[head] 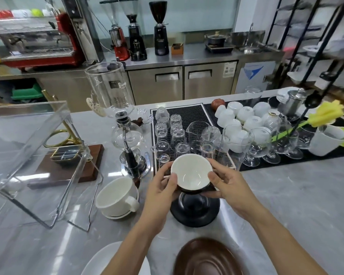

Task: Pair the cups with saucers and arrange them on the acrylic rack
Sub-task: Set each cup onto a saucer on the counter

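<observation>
Both my hands hold a cup (191, 172), black outside and white inside, just above a black saucer (195, 212) on the grey counter. My left hand (163, 185) grips its left rim and my right hand (225, 182) its right side. A white cup (114, 193) with a handle sits on a white saucer (115, 215) to the left. The clear acrylic rack (34, 155) stands at the left, with nothing visible on its shelves. A brown saucer (207, 257) and a white saucer (99, 261) lie at the near edge.
A glass siphon brewer (125, 135) stands behind the white cup. A black mat (189, 110) holds several upturned glasses; several upturned white cups (240, 118) and stemmed glasses sit further right. A wooden tray (68, 167) lies behind the rack. A white mug with a yellow flower (326, 139) is far right.
</observation>
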`<state>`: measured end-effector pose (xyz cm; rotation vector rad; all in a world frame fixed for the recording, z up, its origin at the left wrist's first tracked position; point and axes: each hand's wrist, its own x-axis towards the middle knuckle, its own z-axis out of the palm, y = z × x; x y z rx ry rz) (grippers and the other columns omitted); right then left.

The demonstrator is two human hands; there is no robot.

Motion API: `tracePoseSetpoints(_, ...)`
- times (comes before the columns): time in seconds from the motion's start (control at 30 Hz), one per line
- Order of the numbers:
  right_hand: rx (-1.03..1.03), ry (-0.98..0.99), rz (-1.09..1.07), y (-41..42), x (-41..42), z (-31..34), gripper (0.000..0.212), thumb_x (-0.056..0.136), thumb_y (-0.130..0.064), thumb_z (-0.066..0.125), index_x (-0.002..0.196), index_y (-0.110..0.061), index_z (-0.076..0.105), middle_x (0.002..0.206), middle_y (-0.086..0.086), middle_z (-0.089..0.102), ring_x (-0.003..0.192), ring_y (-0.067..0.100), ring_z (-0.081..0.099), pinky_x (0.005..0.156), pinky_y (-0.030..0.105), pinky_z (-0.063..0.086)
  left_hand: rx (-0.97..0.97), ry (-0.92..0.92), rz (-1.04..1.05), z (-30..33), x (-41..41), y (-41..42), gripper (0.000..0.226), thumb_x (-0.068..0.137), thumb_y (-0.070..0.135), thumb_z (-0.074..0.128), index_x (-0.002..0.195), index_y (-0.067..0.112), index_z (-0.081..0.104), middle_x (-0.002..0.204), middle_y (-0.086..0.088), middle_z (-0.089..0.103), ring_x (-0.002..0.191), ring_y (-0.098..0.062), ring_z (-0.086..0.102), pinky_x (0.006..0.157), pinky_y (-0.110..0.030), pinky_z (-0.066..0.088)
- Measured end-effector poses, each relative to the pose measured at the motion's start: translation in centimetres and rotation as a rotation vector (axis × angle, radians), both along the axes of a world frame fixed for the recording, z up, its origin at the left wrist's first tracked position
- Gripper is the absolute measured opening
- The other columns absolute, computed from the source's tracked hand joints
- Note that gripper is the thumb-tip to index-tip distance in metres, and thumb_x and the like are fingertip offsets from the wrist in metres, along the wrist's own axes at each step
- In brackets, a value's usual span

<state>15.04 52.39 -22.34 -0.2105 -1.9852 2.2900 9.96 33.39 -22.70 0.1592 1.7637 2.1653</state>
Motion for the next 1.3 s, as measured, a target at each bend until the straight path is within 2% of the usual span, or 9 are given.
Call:
tracePoseSetpoints(0.07,-0.016,-0.017,-0.006,0.1,0.1,-0.7,0.036,0.096,-0.011,0.057,0.123,-0.033,0.065,0.107,0.001,0.074,0.100,0.014,0.071,0.072,0.037,0.063,0.007,-0.039,-0.012,-0.3,-0.1,0.1,0.033,0.102,0.021,0.055,0.135,0.020,0.057,0.106,-0.008,0.077,0.108,-0.024,0.072,0.086,-0.033,0.061)
tracePoseSetpoints(0.2,-0.060,-0.101,-0.051,0.4,0.0,-2.3,0.040,0.099,-0.011,0.054,0.138,-0.020,0.056,0.123,0.024,0.062,0.109,0.027,0.065,0.076,0.044,0.063,-0.026,-0.062,-0.040,-1.0,-0.4,0.2,0.021,0.104,0.020,0.051,0.119,0.026,0.064,0.086,0.001,0.075,0.092,-0.018,0.071,0.075,-0.028,0.060)
tracePoseSetpoints(0.3,-0.096,-0.135,-0.067,0.3,0.1,-3.3,0.036,0.102,-0.011,0.050,0.134,-0.025,0.060,0.132,0.012,0.059,0.121,0.034,0.059,0.075,0.045,0.062,-0.050,-0.093,-0.043,-1.8,-0.7,0.3,0.019,0.105,0.019,0.051,0.116,0.026,0.065,0.089,0.001,0.075,0.093,-0.017,0.070,0.076,-0.034,0.062)
tracePoseSetpoints(0.43,-0.103,-0.170,-0.066,0.4,0.0,-4.4,0.036,0.104,-0.012,0.047,0.124,-0.034,0.067,0.134,0.004,0.061,0.123,0.029,0.058,0.074,0.045,0.062,-0.078,-0.105,-0.076,-2.7,-0.9,0.3,0.020,0.105,0.015,0.050,0.113,0.025,0.065,0.090,0.004,0.077,0.088,-0.012,0.069,0.077,-0.034,0.061)
tracePoseSetpoints(0.6,-0.062,-0.188,-0.067,0.3,0.0,-5.2,0.039,0.105,-0.015,0.046,0.116,-0.043,0.070,0.122,-0.014,0.068,0.123,0.022,0.058,0.074,0.045,0.062,-0.112,-0.140,-0.069,-3.4,-0.9,0.4,0.025,0.105,0.014,0.051,0.106,0.031,0.069,0.086,0.003,0.078,0.083,-0.007,0.072,0.076,-0.031,0.063)
tracePoseSetpoints(0.7,-0.049,-0.214,-0.089,0.2,0.0,-5.4,0.040,0.105,-0.014,0.046,0.114,-0.044,0.071,0.123,-0.012,0.068,0.122,0.022,0.058,0.074,0.046,0.062,-0.117,-0.143,-0.086,-3.5,-0.8,0.4,0.037,0.105,0.010,0.049,0.099,0.037,0.074,0.086,0.004,0.079,0.081,-0.004,0.072,0.069,-0.026,0.061)
tracePoseSetpoints(0.93,-0.022,-0.228,-0.105,-0.2,0.3,-4.5,0.043,0.105,-0.010,0.045,0.107,-0.042,0.074,0.112,-0.014,0.073,0.118,0.020,0.060,0.073,0.045,0.063,-0.135,-0.147,-0.089,-3.9,-0.8,0.4,0.033,0.105,0.007,0.048,0.112,0.029,0.072,0.089,0.001,0.079,0.084,-0.006,0.072,0.074,-0.030,0.062)
tracePoseSetpoints(1.13,0.017,-0.239,-0.093,-0.3,0.8,-4.2,0.044,0.104,-0.007,0.047,0.109,-0.042,0.074,0.109,-0.012,0.075,0.113,0.017,0.064,0.071,0.040,0.063,-0.167,-0.119,-0.104,-4.1,-0.5,0.1,0.052,0.103,0.004,0.048,0.093,0.046,0.076,0.084,0.007,0.079,0.080,-0.001,0.072,0.068,-0.023,0.060)
tracePoseSetpoints(1.3,0.067,-0.241,-0.104,-0.3,1.0,-4.2,0.051,0.103,-0.005,0.048,0.102,-0.048,0.074,0.105,-0.014,0.076,0.109,0.011,0.066,0.077,0.040,0.063,-0.226,-0.059,-0.064,-4.7,-0.4,0.4,0.055,0.103,0.005,0.049,0.095,0.052,0.074,0.084,0.009,0.079,0.079,0.002,0.069,0.080,-0.031,0.058)
